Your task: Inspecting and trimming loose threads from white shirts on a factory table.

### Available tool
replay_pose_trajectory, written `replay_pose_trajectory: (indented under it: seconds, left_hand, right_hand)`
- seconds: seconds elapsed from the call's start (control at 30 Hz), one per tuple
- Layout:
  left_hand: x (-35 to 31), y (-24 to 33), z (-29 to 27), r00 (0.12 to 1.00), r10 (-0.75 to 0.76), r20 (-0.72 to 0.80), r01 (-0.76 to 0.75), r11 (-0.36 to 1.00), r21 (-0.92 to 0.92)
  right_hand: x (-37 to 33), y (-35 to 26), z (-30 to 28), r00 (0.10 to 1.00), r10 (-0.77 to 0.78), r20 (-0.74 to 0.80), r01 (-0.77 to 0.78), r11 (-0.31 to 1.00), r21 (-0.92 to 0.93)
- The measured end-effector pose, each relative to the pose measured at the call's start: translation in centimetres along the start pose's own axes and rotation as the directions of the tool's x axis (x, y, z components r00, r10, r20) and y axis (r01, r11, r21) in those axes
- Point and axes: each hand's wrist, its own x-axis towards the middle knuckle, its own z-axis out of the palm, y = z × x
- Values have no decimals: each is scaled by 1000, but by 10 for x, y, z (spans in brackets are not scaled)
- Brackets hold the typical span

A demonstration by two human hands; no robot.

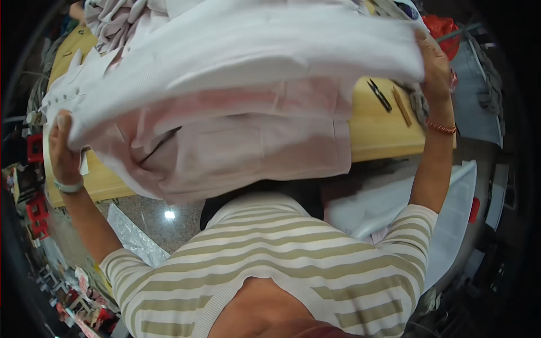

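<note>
A pale pink-white garment (242, 62) is stretched wide across the table between my two hands, its upper part blurred by motion. The pinkish lower part shows a square patch pocket outline and hangs over the table's front edge. My left hand (65, 147), with a light band on its wrist, is closed on the garment's left edge, thumb on top. Raised higher at the far right, my right hand (437, 67) grips the opposite edge; a beaded bracelet circles that wrist. Most of the fingers on both hands are hidden. A row of small dots, perhaps snaps, lies on pale cloth (73, 90) near my left hand.
On the wooden table (377, 132) lie black thread snips (379, 96) and a thin brown stick (402, 106). Crumpled pale pink cloth (115, 25) is heaped at the far left. A red bag (442, 35) stands far right. A translucent bin (451, 225) sits below the table at right.
</note>
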Motion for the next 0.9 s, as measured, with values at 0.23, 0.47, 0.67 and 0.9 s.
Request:
replay_pose_trajectory:
  seconds: [0.23, 0.47, 0.67, 0.9]
  left_hand:
    - [-21, -128, -15, 967, -217, 130, -64, 285, 956]
    - [-13, -59, 183, 890, 254, 378, -455, 457, 764]
    - [1, -86, 392, 742, 167, 650, -438, 854, 281]
    - [44, -126, 441, 534, -416, 736, 318, 905, 281]
  right_hand:
    - [-115, 127, 29, 998, -21, 65, 57, 781, -621]
    - [-116, 112, 3, 971, 177, 158, -108, 923, -369]
    - [-119, 98, 1, 977, 134, 164, -104, 978, -179]
    - [-101, 125, -27, 873, -479, 91, 356, 500, -789]
